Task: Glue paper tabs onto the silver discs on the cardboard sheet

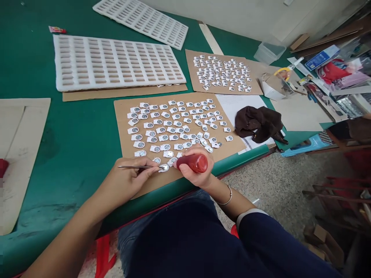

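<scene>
My left hand (124,180) pinches thin metal tweezers (139,167) whose tips reach a small round metal piece (165,167) on a white paper tab. My right hand (197,168) grips a red tool handle (193,163) that meets the same piece from the right. Both rest on the near edge of a cardboard sheet (123,116) covered with several rows of similar round pieces on white tabs (174,125).
A second cardboard sheet (255,69) with more tabbed pieces lies farther back. Two white slotted foam trays (116,61) (142,19) sit at the back left. A dark brown cloth (259,123), white paper, a clear plastic box (269,52) and clutter lie on the right. The green table edge (232,164) runs near me.
</scene>
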Demonstrator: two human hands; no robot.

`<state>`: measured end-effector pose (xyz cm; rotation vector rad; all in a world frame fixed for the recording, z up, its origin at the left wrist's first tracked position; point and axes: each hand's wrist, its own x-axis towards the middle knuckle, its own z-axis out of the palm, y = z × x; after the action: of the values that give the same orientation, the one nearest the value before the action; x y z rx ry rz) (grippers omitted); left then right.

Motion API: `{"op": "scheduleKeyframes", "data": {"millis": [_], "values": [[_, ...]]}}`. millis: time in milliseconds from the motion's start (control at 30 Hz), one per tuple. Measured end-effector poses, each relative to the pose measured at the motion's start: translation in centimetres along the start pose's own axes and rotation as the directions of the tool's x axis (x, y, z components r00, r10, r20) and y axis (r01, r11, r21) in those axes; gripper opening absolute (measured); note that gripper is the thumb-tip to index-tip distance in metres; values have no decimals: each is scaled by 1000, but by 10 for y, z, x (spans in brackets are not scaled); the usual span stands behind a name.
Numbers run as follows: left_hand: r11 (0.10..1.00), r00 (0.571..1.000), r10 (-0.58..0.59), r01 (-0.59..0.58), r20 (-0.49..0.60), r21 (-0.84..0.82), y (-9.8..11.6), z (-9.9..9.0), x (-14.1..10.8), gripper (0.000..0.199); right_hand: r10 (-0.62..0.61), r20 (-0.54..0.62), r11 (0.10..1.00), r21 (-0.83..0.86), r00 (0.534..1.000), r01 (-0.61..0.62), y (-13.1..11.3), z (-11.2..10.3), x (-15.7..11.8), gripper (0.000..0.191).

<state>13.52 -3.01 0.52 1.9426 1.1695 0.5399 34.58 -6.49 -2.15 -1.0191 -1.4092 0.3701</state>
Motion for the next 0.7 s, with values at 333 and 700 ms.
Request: {"op": "scheduleKeyframes", "data": {"millis": [333, 700], "values": [[999, 999, -12, 11, -32, -45, 3, 0, 0, 32, -36, 65, 999, -13, 997, 37, -1, 2, 1, 25], [997, 999, -18, 15, -45, -80, 2, 2, -1, 30, -29, 92, 998, -48, 995, 34, -1, 3, 1, 24]]}}
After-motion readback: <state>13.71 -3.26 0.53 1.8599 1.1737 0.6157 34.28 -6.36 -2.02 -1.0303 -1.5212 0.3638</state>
